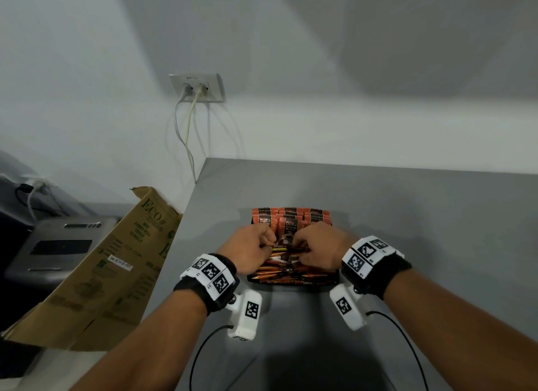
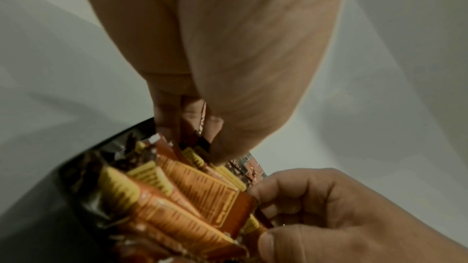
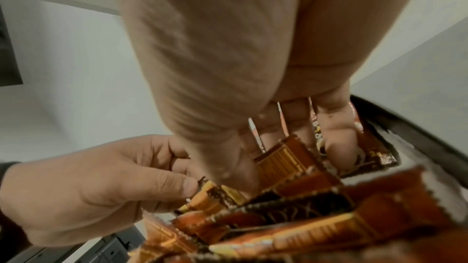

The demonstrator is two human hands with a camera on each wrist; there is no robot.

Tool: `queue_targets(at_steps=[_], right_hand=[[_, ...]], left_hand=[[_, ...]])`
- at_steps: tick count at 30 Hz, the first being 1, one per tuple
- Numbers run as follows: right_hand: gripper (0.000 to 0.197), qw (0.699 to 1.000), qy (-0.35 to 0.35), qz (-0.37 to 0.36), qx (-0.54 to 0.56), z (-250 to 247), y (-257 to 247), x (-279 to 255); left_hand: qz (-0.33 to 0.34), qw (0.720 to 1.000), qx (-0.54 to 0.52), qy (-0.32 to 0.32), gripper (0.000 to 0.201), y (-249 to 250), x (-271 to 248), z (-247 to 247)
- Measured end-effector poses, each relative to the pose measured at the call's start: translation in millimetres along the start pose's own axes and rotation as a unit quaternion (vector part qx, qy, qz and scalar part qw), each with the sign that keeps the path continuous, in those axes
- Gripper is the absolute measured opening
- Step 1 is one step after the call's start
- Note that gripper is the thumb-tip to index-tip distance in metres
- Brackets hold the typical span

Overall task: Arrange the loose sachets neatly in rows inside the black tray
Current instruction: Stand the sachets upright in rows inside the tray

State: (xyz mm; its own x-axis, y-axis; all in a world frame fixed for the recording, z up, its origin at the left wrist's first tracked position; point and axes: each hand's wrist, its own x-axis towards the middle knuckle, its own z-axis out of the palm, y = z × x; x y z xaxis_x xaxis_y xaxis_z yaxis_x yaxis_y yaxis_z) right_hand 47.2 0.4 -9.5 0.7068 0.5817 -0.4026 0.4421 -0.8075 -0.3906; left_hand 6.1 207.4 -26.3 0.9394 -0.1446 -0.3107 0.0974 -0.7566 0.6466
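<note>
Tray (image 1: 334,280): black, shallow, flat on the grey surface (image 1: 407,216).
Far sachets (image 1: 291,216): orange-and-brown — standing upright in rows at the tray's far end.
Near sachets (image 1: 291,274): same kind, a loose, overlapping heap — lying at mixed angles.

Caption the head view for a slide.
Both hands, left hand and right hand, pinch sachets over the black tray on a grey table.

Glossy foil sachets (image 1: 291,270) fill a shiny black plastic tray (image 1: 294,283) on the smooth matt grey table (image 1: 407,216); beside it, brown corrugated cardboard (image 1: 116,262).
</note>
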Motion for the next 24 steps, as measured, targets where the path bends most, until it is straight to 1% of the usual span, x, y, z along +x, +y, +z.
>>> queue_targets(at_steps=[5,9,14,18,22,24], right_hand=[[0.039,0.999,0.001,0.009,-0.035,6.4,-3.2,3.7],[0.038,0.999,0.011,0.011,-0.043,8.5,-5.9,5.1],[0.030,0.999,0.031,0.007,-0.040,11.0,-5.6,3.0],[0.021,0.998,0.053,0.003,-0.035,10.3,-4.8,-1.9],[0.021,0.997,0.076,-0.002,-0.007,10.8,-2.4,-9.3],[0.022,0.997,0.081,-0.003,-0.002,12.0,-2.0,-13.8]], left_hand=[[0.000,1.000,0.001,-0.004,0.017,-1.2,-1.4,-0.3],[0.002,1.000,0.012,-0.014,0.023,-0.7,-2.1,-0.8],[0.011,0.999,0.038,0.008,0.013,2.9,-2.2,-1.9],[-0.004,1.000,0.017,0.022,0.011,3.4,-2.2,-4.5],[-0.007,0.999,-0.008,0.045,0.011,-0.1,-4.9,-8.2],[0.000,0.999,-0.008,0.037,0.011,-1.1,-8.3,-8.1]])
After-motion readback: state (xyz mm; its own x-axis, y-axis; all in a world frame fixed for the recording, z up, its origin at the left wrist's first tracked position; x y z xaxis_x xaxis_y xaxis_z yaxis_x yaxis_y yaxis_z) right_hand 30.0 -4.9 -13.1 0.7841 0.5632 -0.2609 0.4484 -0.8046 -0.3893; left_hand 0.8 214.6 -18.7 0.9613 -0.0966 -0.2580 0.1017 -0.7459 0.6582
